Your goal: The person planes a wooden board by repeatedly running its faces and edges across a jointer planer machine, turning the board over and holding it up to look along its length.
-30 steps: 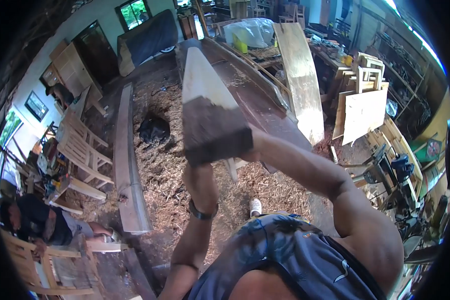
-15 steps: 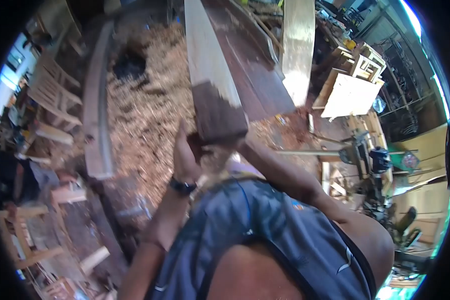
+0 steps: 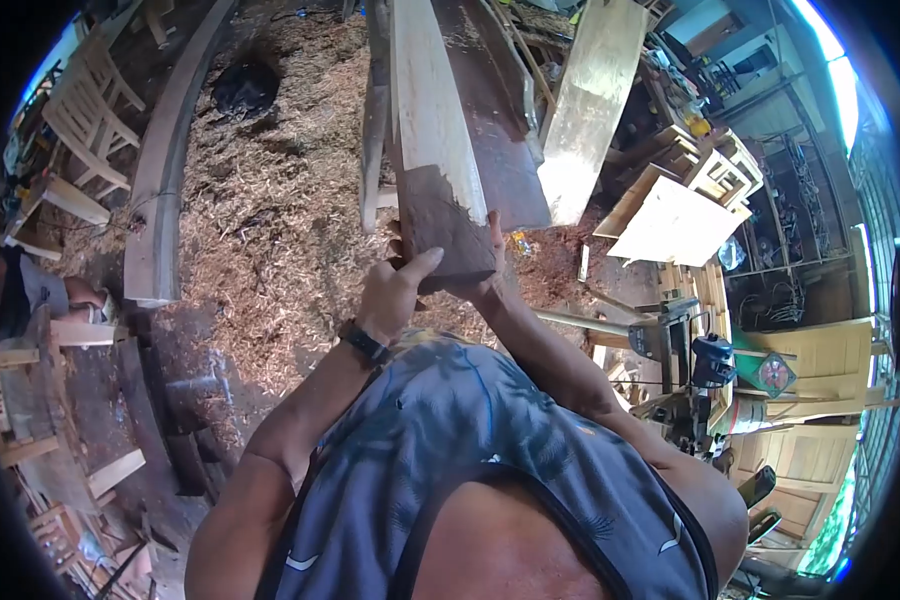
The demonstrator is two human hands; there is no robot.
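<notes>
A long thick wooden plank (image 3: 440, 135) stretches away in front of me, pale along most of its length with a dark brown near end. My left hand (image 3: 395, 288) grips the left side of that dark end, its thumb on the top face and its fingers curled underneath. On the opposite corner, my right hand (image 3: 489, 272) holds the plank from below and the side, with the thumb pointing up along the edge. A dark watch (image 3: 364, 342) is on my left wrist. Beneath the plank's right side lies a wide dark brown board (image 3: 510, 165).
Wood shavings (image 3: 290, 215) cover the floor at left, beside a long beam (image 3: 160, 195). Slatted chairs (image 3: 88, 110) stand at far left. A lighter board (image 3: 585, 120) leans at right, near stacked panels (image 3: 670, 225) and a clamp-like machine (image 3: 712, 360). A person's bent limb (image 3: 85, 300) shows at left.
My left hand has closed onto the plank's side, its thumb now on top; before, it was apart with fingers extended. The view has shifted slightly.
</notes>
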